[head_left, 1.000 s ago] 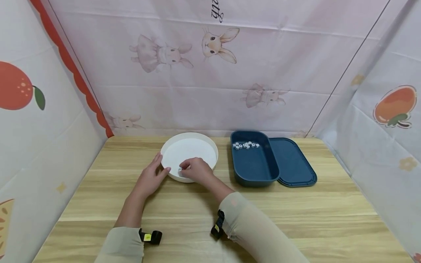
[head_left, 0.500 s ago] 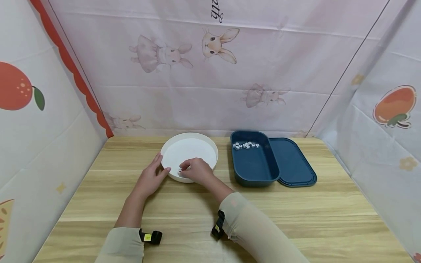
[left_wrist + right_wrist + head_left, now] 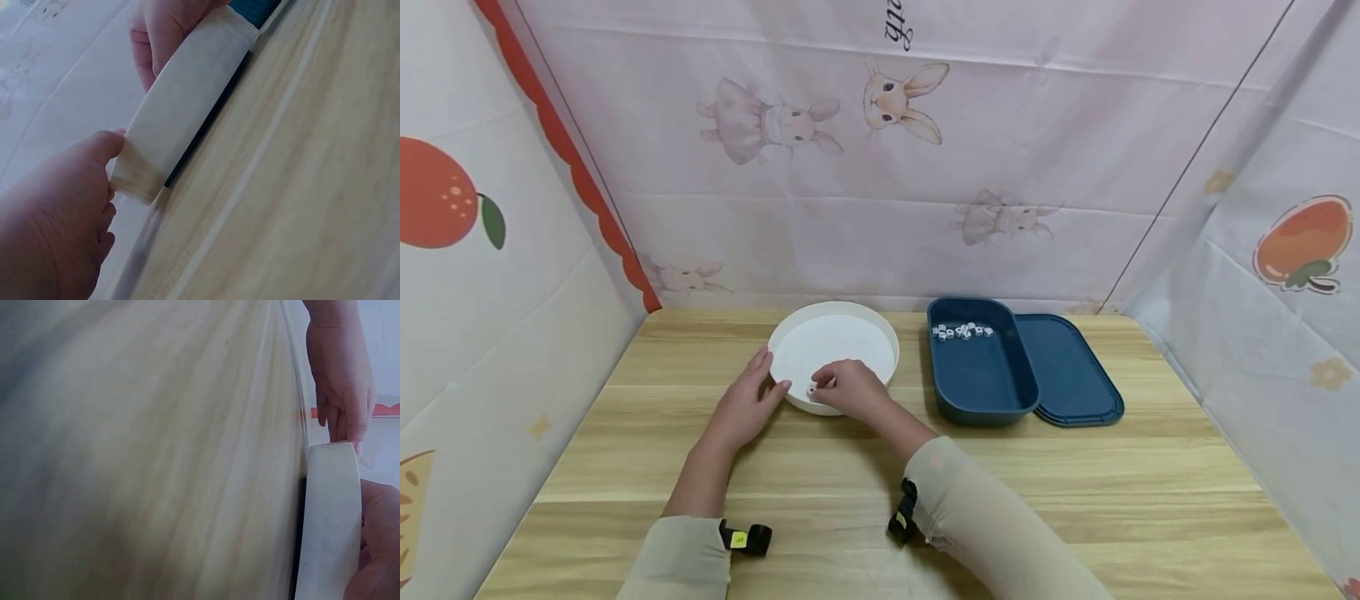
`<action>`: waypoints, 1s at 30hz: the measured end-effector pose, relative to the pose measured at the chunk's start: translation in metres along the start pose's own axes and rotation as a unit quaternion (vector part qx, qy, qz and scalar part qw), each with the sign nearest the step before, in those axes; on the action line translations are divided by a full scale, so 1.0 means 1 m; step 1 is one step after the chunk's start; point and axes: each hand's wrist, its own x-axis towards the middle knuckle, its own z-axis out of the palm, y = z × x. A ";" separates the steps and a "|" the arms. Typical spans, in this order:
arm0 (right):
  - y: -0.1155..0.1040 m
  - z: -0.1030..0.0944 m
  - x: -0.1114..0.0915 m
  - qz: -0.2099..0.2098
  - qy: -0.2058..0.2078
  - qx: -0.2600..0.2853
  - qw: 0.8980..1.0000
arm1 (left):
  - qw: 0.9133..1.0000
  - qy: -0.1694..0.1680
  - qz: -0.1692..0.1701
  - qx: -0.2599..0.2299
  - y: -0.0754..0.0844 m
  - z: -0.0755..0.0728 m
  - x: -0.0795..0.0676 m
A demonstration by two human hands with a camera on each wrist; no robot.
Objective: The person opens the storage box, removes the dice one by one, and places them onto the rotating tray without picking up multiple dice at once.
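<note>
In the head view, my right hand (image 3: 855, 389) reaches over the near rim of a round, shallow white tray (image 3: 842, 337). Its thumb and index finger pinch at a small white die (image 3: 812, 390) close to the tray's near left side. Whether other dice sit under the hand is hidden. My left hand (image 3: 743, 408) rests against the tray's left outer wall, fingers fairly straight along it and thumb at the rim. The left wrist view shows the left thumb touching the edge of the tray wall (image 3: 181, 106). That wall hides the right fingertips in both wrist views.
Right of the tray stands a deep dark blue box (image 3: 985, 375) with several white dice (image 3: 964, 332) at its far end. A flat blue lid (image 3: 1071, 375) lies partly behind the box's right side. The wooden table (image 3: 820, 500) meets a printed cloth wall at the back.
The die at my right fingertips has shifted and turned slightly. Both hands, the tray and the blue box stay almost where they were.
</note>
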 end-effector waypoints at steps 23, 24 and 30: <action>0.052 -0.095 -0.012 -0.008 0.087 -0.028 0.996 | 0.999 0.019 0.016 0.033 -0.003 0.003 0.003; 0.058 -0.101 -0.013 -0.003 0.102 -0.028 0.994 | 0.999 0.019 0.016 0.032 -0.003 0.003 0.003; 0.093 -0.136 -0.020 0.052 0.152 -0.030 0.987 | 0.999 0.015 0.011 0.028 -0.004 0.005 0.001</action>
